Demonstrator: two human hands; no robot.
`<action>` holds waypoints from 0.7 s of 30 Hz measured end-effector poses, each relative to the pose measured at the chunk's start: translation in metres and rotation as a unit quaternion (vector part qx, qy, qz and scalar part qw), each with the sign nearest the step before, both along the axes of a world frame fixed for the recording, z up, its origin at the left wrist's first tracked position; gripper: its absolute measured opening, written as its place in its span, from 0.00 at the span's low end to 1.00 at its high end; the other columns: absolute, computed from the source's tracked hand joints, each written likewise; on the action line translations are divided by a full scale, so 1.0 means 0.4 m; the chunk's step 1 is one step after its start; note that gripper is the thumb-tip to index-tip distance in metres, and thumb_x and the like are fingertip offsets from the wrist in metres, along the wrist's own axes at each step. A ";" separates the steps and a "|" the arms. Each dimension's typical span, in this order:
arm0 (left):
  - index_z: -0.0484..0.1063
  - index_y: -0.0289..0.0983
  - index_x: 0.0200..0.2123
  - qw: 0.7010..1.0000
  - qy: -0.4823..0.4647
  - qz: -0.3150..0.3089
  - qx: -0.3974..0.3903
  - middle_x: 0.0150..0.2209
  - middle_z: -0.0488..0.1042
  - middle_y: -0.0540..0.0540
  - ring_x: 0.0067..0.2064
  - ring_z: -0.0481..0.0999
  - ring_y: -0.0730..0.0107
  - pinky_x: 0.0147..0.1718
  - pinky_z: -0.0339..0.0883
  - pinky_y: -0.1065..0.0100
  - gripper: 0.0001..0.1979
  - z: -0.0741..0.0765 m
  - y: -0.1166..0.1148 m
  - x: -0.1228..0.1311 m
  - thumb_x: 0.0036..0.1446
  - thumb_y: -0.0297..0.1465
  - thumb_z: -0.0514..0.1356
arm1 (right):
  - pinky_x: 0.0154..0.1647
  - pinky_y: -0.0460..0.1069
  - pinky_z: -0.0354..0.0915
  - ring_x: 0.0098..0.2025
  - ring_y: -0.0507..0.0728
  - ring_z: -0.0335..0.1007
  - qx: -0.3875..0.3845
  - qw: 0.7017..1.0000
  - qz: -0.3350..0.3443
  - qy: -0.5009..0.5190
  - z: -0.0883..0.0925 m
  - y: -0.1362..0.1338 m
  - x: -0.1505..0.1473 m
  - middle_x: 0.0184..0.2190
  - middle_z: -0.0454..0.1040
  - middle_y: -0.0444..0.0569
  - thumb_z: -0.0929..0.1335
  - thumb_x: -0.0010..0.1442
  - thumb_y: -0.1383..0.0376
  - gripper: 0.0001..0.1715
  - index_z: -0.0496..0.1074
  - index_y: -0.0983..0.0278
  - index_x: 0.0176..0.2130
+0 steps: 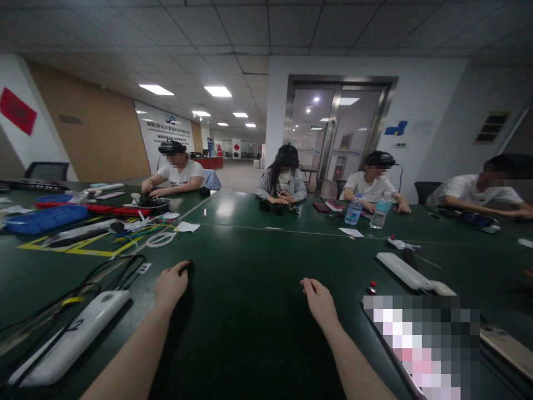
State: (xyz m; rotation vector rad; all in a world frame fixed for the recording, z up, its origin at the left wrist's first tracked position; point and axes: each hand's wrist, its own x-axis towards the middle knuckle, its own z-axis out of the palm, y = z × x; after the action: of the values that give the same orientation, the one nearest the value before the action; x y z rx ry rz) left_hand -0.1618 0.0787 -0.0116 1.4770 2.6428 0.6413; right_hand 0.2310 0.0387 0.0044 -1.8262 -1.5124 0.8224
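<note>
My left hand [171,284] is closed above the dark green table [250,333], its fingers curled around a small black object [190,265]. Only the tip of that object shows, so its kind is unclear. To the right, my right hand [320,300] has its fingers curled and pressed together near the tabletop. Whether anything is inside them is hidden. Black cables [120,272] and a white power strip [83,333] marked 2 lie left of my left arm. A small red-topped item [372,286] is on the table beyond my right hand.
A blue tray [50,218], tangled wires [160,239] and tools fill the left side. On the right are a white elongated device [403,270], a blurred-out flat object [420,344] and two water bottles [353,209]. Several people wearing headsets sit across the table.
</note>
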 end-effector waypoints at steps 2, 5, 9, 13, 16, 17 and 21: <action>0.69 0.45 0.52 1.000 -0.005 0.004 0.000 0.47 0.72 0.39 0.48 0.71 0.53 0.44 0.65 0.59 0.21 0.002 -0.001 0.002 0.56 0.35 0.48 | 0.36 0.51 0.65 0.38 0.58 0.70 -0.006 1.000 0.002 -0.001 0.001 0.000 -0.002 0.39 0.75 0.49 0.54 0.61 0.52 0.24 0.69 0.59 0.43; 0.69 0.44 0.51 1.000 -0.013 0.010 -0.002 0.47 0.72 0.39 0.48 0.71 0.52 0.44 0.65 0.58 0.21 0.006 -0.003 0.004 0.56 0.35 0.48 | 0.36 0.51 0.65 0.37 0.58 0.70 -0.013 1.000 0.005 0.003 0.002 -0.001 -0.003 0.39 0.75 0.49 0.54 0.60 0.52 0.24 0.69 0.59 0.44; 0.68 0.44 0.52 1.000 -0.018 0.007 -0.004 0.48 0.70 0.38 0.49 0.70 0.51 0.44 0.65 0.59 0.21 0.008 -0.005 0.005 0.57 0.36 0.47 | 0.35 0.51 0.65 0.35 0.58 0.70 -0.014 1.000 0.011 0.008 0.004 -0.005 -0.006 0.38 0.74 0.50 0.55 0.61 0.53 0.23 0.69 0.60 0.45; 0.68 0.44 0.52 1.000 -0.019 0.010 -0.005 0.47 0.71 0.38 0.48 0.71 0.51 0.43 0.65 0.58 0.21 0.010 -0.006 0.006 0.57 0.36 0.47 | 0.34 0.50 0.64 0.35 0.57 0.70 -0.016 1.000 0.022 0.011 0.006 -0.009 -0.008 0.37 0.74 0.49 0.55 0.61 0.54 0.23 0.69 0.59 0.45; 0.68 0.44 0.51 1.000 -0.020 0.013 -0.005 0.46 0.71 0.38 0.48 0.71 0.51 0.43 0.65 0.59 0.21 0.011 -0.006 0.007 0.57 0.36 0.47 | 0.36 0.51 0.65 0.36 0.58 0.70 -0.017 1.000 0.023 0.011 0.008 -0.011 -0.009 0.37 0.74 0.50 0.55 0.61 0.54 0.22 0.69 0.60 0.45; 0.68 0.44 0.51 1.000 -0.018 0.012 -0.004 0.46 0.71 0.38 0.48 0.71 0.51 0.43 0.65 0.59 0.21 0.011 -0.006 0.007 0.57 0.36 0.47 | 0.36 0.51 0.65 0.36 0.58 0.70 -0.019 0.999 0.023 0.012 0.009 -0.011 -0.009 0.37 0.74 0.50 0.55 0.61 0.54 0.22 0.69 0.60 0.46; 0.69 0.44 0.51 1.000 -0.013 0.005 0.004 0.45 0.72 0.38 0.47 0.71 0.51 0.43 0.65 0.58 0.21 0.007 -0.004 0.004 0.56 0.36 0.48 | 0.35 0.52 0.65 0.35 0.58 0.70 -0.022 0.999 0.020 0.015 0.009 -0.011 -0.009 0.36 0.75 0.50 0.56 0.61 0.55 0.21 0.69 0.59 0.46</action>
State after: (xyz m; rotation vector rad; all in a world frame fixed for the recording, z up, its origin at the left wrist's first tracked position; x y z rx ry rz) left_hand -0.1602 0.0770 -0.0089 1.4470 2.6328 0.6671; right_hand 0.2275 0.0344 0.0078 -1.8119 -1.5274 0.9044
